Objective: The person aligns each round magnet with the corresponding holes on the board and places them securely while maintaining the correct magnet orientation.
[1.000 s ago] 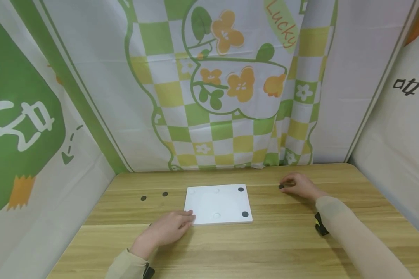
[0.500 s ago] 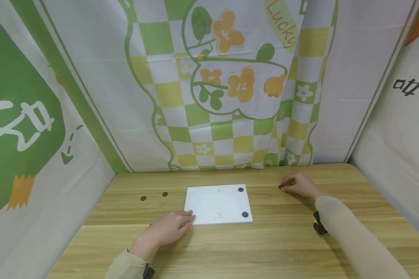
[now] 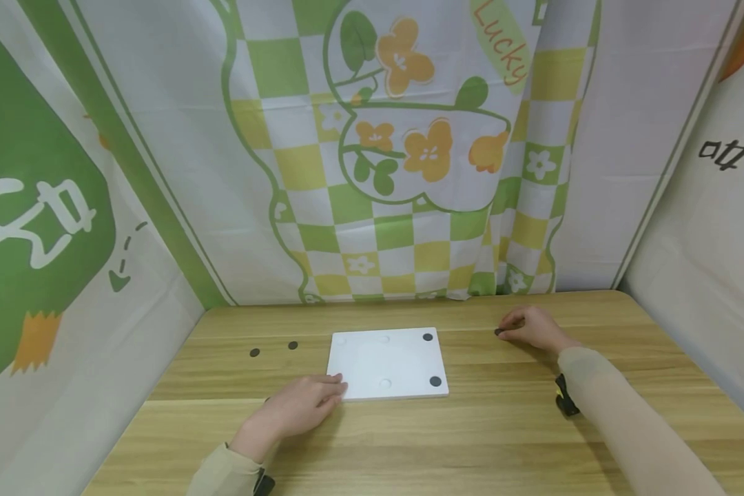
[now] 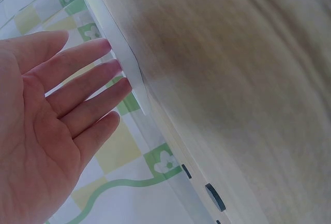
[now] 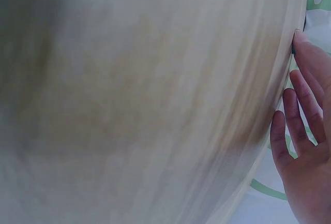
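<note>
A white rectangular board (image 3: 378,362) lies on the wooden table with shallow round recesses along its edges. Two black discs, one at the far right corner (image 3: 428,337) and one at the near right corner (image 3: 435,381), sit in it. My left hand (image 3: 304,404) rests its fingertips on the board's near left corner; in the left wrist view its fingers (image 4: 85,79) are nearly straight. To the right of the board, my right hand (image 3: 533,329) pinches a small black disc (image 3: 498,332) between thumb and fingers, low at the tabletop. In the right wrist view that disc is mostly hidden.
Left of the board lie two loose black discs, a nearer one (image 3: 255,353) and a farther one (image 3: 293,345). Another dark edge (image 3: 268,399) peeks out behind my left hand. A printed curtain (image 3: 409,207) hangs at the table's back edge, with cloth walls on both sides.
My right hand has shifted very slightly, with the pinched disc moving a touch to the left. The left hand and the board stay as they were.
</note>
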`<move>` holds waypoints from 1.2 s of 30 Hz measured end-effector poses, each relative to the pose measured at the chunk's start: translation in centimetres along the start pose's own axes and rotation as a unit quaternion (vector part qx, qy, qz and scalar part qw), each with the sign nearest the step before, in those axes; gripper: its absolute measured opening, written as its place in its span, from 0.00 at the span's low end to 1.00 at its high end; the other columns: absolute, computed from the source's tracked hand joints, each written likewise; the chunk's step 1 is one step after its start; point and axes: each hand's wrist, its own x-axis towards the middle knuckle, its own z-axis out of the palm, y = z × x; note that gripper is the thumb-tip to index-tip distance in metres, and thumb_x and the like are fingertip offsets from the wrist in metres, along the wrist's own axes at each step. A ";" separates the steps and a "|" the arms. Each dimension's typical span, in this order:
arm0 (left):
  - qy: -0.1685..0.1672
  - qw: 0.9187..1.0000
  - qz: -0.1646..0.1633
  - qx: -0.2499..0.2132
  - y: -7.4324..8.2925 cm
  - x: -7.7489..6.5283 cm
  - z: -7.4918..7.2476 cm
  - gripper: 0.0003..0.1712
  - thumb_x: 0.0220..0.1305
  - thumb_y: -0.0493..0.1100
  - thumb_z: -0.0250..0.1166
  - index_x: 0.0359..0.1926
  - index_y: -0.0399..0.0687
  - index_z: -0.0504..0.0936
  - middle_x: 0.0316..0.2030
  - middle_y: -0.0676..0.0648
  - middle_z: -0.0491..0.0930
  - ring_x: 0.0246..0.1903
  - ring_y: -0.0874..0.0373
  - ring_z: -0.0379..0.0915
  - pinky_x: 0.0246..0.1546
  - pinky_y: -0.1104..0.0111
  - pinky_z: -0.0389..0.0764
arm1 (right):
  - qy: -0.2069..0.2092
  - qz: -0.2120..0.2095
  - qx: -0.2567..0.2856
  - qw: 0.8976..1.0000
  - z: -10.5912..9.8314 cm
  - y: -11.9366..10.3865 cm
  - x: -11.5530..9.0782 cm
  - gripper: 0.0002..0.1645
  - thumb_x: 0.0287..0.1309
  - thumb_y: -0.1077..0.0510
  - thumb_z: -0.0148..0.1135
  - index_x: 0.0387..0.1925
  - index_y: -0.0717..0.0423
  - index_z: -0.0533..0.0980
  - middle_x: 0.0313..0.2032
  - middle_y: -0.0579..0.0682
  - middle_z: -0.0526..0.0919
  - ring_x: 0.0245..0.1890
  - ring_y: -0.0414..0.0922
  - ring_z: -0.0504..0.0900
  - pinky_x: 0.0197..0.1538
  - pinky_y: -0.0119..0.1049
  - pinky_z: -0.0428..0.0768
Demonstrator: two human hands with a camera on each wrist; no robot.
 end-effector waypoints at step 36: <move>-0.003 1.000 -0.001 -0.006 0.0 0.0 -0.1 0.18 0.70 0.45 0.53 0.56 0.45 0.79 0.59 0.42 0.75 0.59 0.46 0.72 0.61 0.53 0.72 | -0.008 0.010 -0.017 1.000 -0.2 -0.9 0.5 0.08 0.48 0.53 0.72 0.30 0.53 0.84 0.35 0.50 0.86 0.41 0.52 0.82 0.50 0.51 0.78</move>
